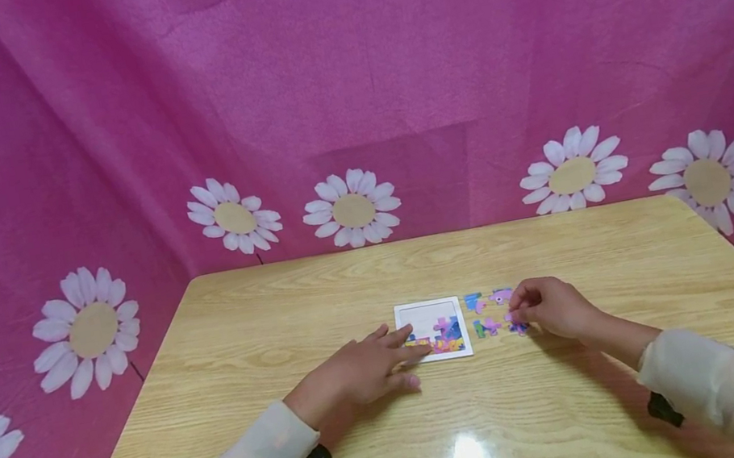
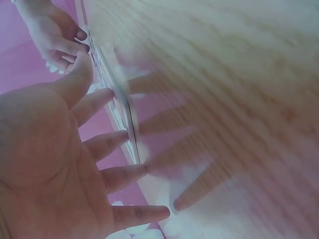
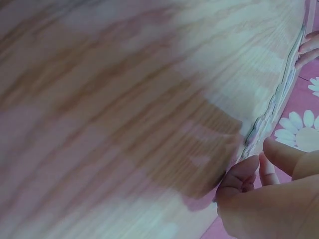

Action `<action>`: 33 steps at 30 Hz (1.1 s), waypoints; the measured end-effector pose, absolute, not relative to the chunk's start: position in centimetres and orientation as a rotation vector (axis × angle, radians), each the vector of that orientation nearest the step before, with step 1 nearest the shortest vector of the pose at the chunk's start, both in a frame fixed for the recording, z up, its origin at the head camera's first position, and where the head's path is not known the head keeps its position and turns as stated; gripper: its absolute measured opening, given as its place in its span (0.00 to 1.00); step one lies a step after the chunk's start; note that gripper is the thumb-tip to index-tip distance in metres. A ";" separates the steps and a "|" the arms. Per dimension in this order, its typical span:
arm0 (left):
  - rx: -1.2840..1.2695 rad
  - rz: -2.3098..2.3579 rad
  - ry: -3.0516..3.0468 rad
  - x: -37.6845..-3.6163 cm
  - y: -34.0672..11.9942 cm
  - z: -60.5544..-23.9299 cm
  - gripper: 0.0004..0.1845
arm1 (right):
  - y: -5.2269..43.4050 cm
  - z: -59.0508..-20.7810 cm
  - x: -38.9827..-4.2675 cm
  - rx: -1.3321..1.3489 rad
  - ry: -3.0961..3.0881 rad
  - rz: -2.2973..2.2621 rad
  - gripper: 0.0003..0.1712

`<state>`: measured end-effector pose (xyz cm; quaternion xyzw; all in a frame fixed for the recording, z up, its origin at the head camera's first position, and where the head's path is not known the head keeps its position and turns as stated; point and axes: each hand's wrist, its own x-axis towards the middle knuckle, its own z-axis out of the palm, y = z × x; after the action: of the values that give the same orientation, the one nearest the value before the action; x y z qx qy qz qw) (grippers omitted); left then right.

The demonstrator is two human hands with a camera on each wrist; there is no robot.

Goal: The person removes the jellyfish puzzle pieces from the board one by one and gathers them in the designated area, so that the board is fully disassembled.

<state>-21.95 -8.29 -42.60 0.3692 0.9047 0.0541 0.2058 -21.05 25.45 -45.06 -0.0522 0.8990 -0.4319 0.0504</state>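
A white puzzle tray [image 1: 419, 316] lies at the table's middle, with several coloured pieces fitted in its front right corner. My left hand [image 1: 409, 352] lies flat with straight, spread fingers [image 2: 110, 141] touching the tray's front left edge [image 2: 130, 124]. Loose pieces [image 1: 474, 302] lie just right of the tray. My right hand [image 1: 519, 314] is curled over them. Its fingertips [image 3: 243, 175] and thumb pinch a purple puzzle piece [image 1: 519, 328] that lies on the table.
The wooden table [image 1: 433, 266] is glossy, with a light glare near the front edge. Pink cloth with white daisies [image 1: 352, 209] hangs close behind and on both sides. Cream sleeves cover both forearms.
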 end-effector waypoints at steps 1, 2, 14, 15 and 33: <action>1.030 0.150 2.525 -22.0 -8.3 -42.6 0.30 | 25.3 -45.0 -21.1 -0.167 2.736 -1.324 0.05; 1.031 0.151 2.527 -22.0 -8.3 -42.7 0.30 | 25.1 -44.9 -21.1 -0.178 2.738 -1.331 0.05; 1.078 0.133 2.525 -21.7 -6.8 -42.8 0.35 | 21.6 -44.3 -21.7 -0.277 2.711 -1.386 0.04; 1.082 0.126 2.523 -21.7 -6.6 -42.9 0.35 | 21.3 -44.3 -21.8 -0.288 2.700 -1.397 0.04; 1.098 0.039 2.503 -21.8 -5.9 -43.7 0.39 | 17.4 -45.0 -22.9 -0.346 2.852 -1.114 0.10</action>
<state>-21.78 -5.91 -43.67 0.3934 0.8966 0.0140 0.2028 -22.95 17.35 -45.01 -0.1122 0.9252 -0.3613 0.0301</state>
